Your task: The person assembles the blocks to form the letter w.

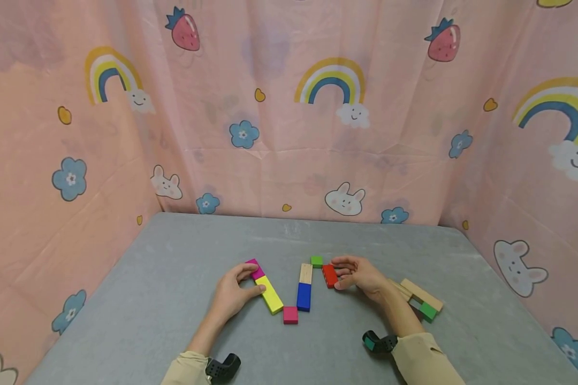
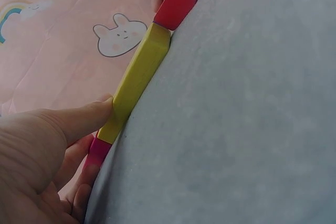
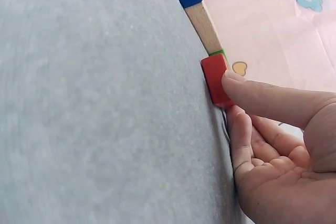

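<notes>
On the grey table, my left hand (image 1: 233,294) is at a slanted pair of blocks. Its thumb touches the side of the yellow block (image 2: 136,82), and its fingers curl about the magenta block (image 2: 97,151) at the far end. A pinkish-red block (image 1: 290,315) sits at the yellow block's near end. Beside that, a blue block (image 1: 304,297) and a plain wooden block (image 1: 305,274) run away from me to a small green block (image 1: 316,262). My right hand (image 1: 363,278) pinches a red block (image 3: 215,78) by the green one, thumb on its near end.
Right of my right forearm lies a loose group: plain wooden blocks (image 1: 421,294), another green block (image 1: 428,312) and a dark red one, partly hidden by the arm. A patterned pink curtain (image 1: 289,176) stands behind the table (image 1: 173,256) and along both sides.
</notes>
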`<control>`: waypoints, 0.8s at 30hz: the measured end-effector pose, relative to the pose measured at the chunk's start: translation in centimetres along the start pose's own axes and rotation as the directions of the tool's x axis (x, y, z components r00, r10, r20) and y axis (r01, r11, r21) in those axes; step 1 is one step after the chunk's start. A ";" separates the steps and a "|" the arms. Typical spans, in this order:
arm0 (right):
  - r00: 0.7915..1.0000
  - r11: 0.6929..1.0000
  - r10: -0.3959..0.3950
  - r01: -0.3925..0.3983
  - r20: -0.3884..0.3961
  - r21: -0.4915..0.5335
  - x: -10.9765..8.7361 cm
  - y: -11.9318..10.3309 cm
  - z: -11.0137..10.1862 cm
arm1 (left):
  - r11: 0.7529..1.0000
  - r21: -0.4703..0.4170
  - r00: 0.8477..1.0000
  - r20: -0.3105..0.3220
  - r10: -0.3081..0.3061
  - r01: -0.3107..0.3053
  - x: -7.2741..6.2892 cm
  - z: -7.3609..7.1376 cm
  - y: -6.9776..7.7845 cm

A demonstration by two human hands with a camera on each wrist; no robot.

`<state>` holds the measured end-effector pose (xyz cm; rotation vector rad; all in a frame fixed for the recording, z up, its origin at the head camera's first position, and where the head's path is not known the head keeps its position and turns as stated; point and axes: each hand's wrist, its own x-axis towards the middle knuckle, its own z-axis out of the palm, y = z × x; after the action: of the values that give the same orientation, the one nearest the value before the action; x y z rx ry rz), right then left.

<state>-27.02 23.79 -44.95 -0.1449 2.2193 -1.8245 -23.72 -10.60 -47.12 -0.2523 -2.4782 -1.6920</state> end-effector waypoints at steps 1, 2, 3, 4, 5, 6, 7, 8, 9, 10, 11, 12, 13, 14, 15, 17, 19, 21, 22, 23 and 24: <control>1.000 1.000 0.001 -0.001 -0.001 0.000 0.0 0.0 0.0 | 1.000 0.000 1.000 0.000 -0.001 0.001 0.0 0.0 0.0; 1.000 1.000 0.002 -0.002 -0.003 0.002 0.0 0.0 0.1 | 1.000 0.000 1.000 0.000 -0.002 0.002 0.0 0.0 0.0; 1.000 1.000 -0.002 0.002 0.000 -0.002 0.0 0.0 0.1 | 1.000 0.000 1.000 0.001 -0.002 0.002 0.0 0.0 0.0; 1.000 1.000 -0.001 0.001 -0.002 0.001 0.0 0.0 0.1 | 1.000 0.001 1.000 0.001 -0.003 0.003 0.1 0.0 0.0; 1.000 1.000 0.000 0.000 -0.002 0.002 0.0 0.0 0.1 | 1.000 0.001 1.000 0.002 -0.003 0.003 0.1 0.0 0.0; 1.000 1.000 0.000 0.000 -0.003 0.002 0.0 0.0 0.1 | 1.000 0.001 1.000 0.002 -0.003 0.003 0.1 0.0 0.0; 1.000 1.000 -0.001 0.001 -0.002 0.000 0.0 0.0 0.1 | 1.000 0.002 1.000 0.003 -0.003 0.003 0.1 0.0 0.0; 1.000 1.000 -0.003 0.003 0.000 -0.003 0.0 0.0 0.1 | 1.000 0.001 1.000 0.002 -0.003 0.003 0.0 0.0 0.0; 1.000 1.000 -0.006 0.006 0.003 -0.006 0.0 0.0 0.0 | 1.000 -0.001 1.000 0.002 -0.003 0.003 0.0 -0.1 0.0; 1.000 1.000 -0.002 0.002 0.001 -0.003 0.0 0.0 0.0 | 1.000 -0.002 1.000 0.003 -0.003 0.003 0.0 -0.1 0.0; 1.000 1.000 -0.005 0.005 0.004 -0.005 0.0 0.0 0.0 | 1.000 -0.003 1.000 0.003 -0.003 0.003 0.0 -0.1 0.0; 1.000 1.000 -0.006 0.006 0.006 -0.006 -0.1 0.0 0.0 | 1.000 -0.004 1.000 0.003 -0.003 0.003 0.0 -0.1 0.0; 1.000 1.000 -0.007 0.007 0.007 -0.006 -0.1 0.0 0.0 | 1.000 -0.003 1.000 0.004 -0.002 0.002 0.0 -0.1 0.0; 1.000 1.000 -0.007 0.007 0.007 -0.005 -0.1 0.0 0.0 | 1.000 -0.005 1.000 0.005 -0.001 0.001 0.0 -0.1 0.0; 1.000 1.000 -0.005 0.005 0.006 -0.004 -0.1 0.0 0.0 | 1.000 -0.005 1.000 0.005 -0.001 0.001 0.0 0.0 0.0; 1.000 1.000 -0.006 0.006 0.010 -0.007 -0.1 0.0 0.0 | 1.000 -0.006 1.000 0.006 0.000 0.000 0.0 0.0 -0.1; 1.000 1.000 -0.006 0.006 0.015 -0.009 -0.1 0.0 0.0 | 1.000 -0.005 1.000 0.006 0.002 -0.002 0.0 0.0 -0.1; 1.000 1.000 -0.007 0.007 0.020 -0.007 -0.1 -0.1 0.0 | 1.000 -0.003 1.000 0.005 0.003 -0.003 0.0 0.0 0.0; 1.000 1.000 -0.013 0.013 0.027 -0.011 -0.2 -0.1 0.0 | 1.000 -0.002 1.000 0.004 0.003 -0.003 0.0 0.0 0.0; 1.000 1.000 -0.009 0.009 0.024 -0.005 -0.2 -0.1 0.0 | 1.000 -0.002 1.000 0.004 0.003 -0.003 0.0 0.0 0.0; 0.999 1.000 -0.014 0.014 0.029 -0.006 -0.2 -0.1 -0.1 | 1.000 -0.002 1.000 0.005 0.004 -0.004 0.0 0.0 0.0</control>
<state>-26.85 23.86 -44.78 -0.1874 2.2101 -1.8118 -23.73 -10.59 -47.13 -0.2612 -2.4784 -1.6940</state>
